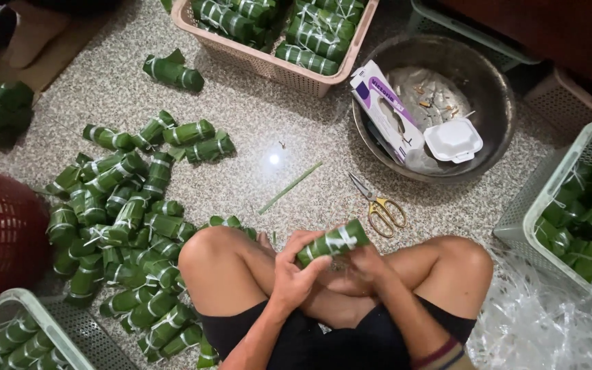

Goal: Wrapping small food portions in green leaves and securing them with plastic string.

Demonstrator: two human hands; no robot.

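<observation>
I sit cross-legged on a speckled floor. Both hands hold one green leaf-wrapped roll point(334, 242) tied with white string, just above my lap. My left hand point(294, 269) grips its lower left end. My right hand point(366, 264) closes around its right end, fingers under the roll. A large pile of the same tied rolls point(128, 226) lies on the floor to my left, close to my left knee.
A pink basket point(268, 65) of rolls stands at the top. A metal bowl point(495, 89) holds a box and a white lid. Yellow-handled scissors point(380, 203) lie ahead of my knees. A red basket point(5, 233), grey baskets point(546, 199) and clear plastic strips point(543, 322) surround me.
</observation>
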